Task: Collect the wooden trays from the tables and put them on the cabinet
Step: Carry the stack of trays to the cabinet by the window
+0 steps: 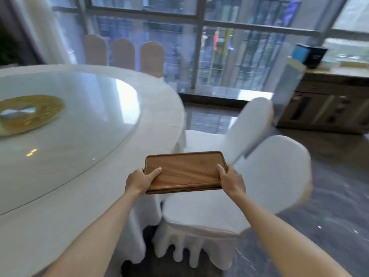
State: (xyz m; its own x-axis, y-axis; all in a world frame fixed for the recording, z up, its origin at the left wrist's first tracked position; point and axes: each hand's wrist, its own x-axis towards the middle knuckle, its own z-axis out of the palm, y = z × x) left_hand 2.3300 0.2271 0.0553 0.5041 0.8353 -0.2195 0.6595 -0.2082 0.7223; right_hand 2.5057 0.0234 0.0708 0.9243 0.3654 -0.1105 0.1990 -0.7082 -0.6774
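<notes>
A brown wooden tray (185, 170), apparently on top of a second one, is held level in the air in front of me, above the edge of the round table and a covered chair. My left hand (139, 180) grips its left short side with the thumb on top. On the right short side my right hand (231, 179) grips the same way. The wooden cabinet (327, 104) stands at the far right by the window.
A large round table (69, 186) with a white cloth and glass turntable fills the left. Two white-covered chairs (259, 186) stand right below and beyond the tray. More chairs (123, 53) line the far side. A dark box (310, 54) sits on the cabinet top.
</notes>
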